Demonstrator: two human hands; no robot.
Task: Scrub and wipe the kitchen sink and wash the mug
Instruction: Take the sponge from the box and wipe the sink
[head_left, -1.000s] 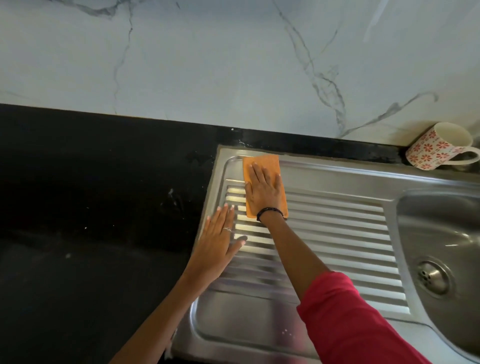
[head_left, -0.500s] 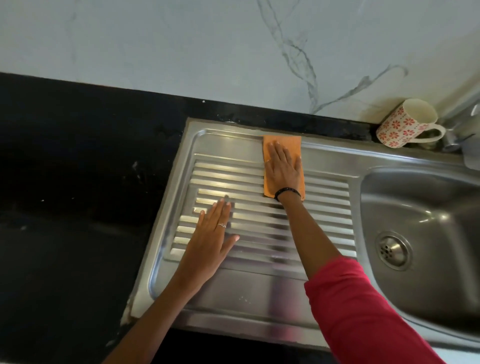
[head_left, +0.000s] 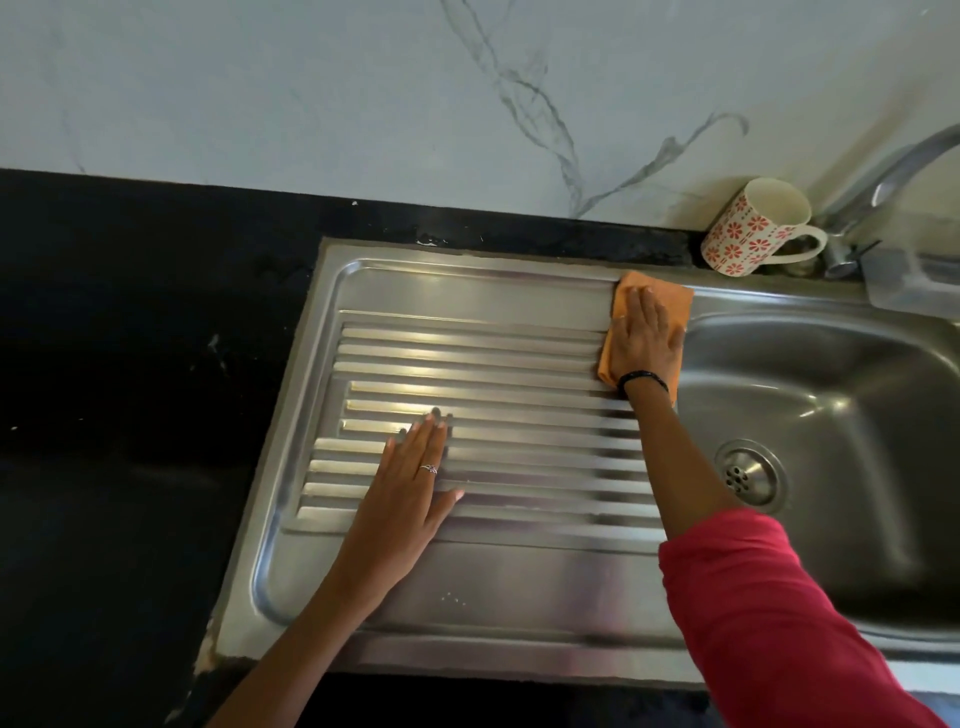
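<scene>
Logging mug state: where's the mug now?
Head view, upper right: the mug sits tilted against the wall behind the sink, just left of the tap.

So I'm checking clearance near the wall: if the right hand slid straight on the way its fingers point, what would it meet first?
The right hand, flat on the orange cloth, points at the sink's raised back rim. That probably comes first, then the black counter strip and wall. The mug sits off to the right.

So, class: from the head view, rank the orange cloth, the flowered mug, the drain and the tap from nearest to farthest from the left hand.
From the left hand:
1. Orange cloth, up-right, under the right hand.
2. Drain, right, in the basin.
3. Flowered mug, far-right back corner.
4. Tap, beyond the mug.
</scene>
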